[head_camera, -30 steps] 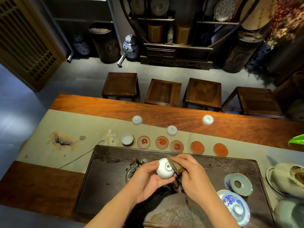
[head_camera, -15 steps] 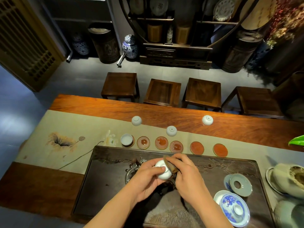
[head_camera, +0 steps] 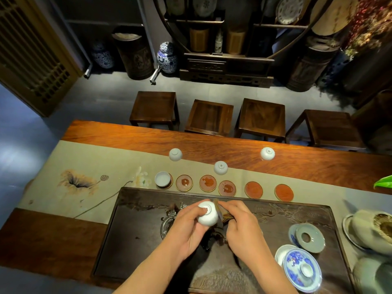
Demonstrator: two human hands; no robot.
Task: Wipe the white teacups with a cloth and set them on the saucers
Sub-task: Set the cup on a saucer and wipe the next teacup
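Now turning the white teacup (head_camera: pixel 208 215) in the left hand (head_camera: pixel 186 230), foot up (a second ago more on its side), left fingers curling round its wall. Pinching the brown cloth (head_camera: pixel 220 214) with the right hand (head_camera: pixel 241 228), pressing it against the cup over the dark tray (head_camera: pixel 135 240). Wiping going on, likely near done. Hiding most of the cloth behind the fingers. Farther on the worktop: one cup (head_camera: pixel 162 179) sitting on its saucer, five saucers (head_camera: pixel 253 189) waiting, three cups (head_camera: pixel 220 167) lying upside down.

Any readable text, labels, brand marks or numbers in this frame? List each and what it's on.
No readable text.
Upturned white teacup and upturned teacup nearer the saucers: a small mark on each foot, too small to read.
Teacup in the left hand: base bare.
Saucers: patterns only.
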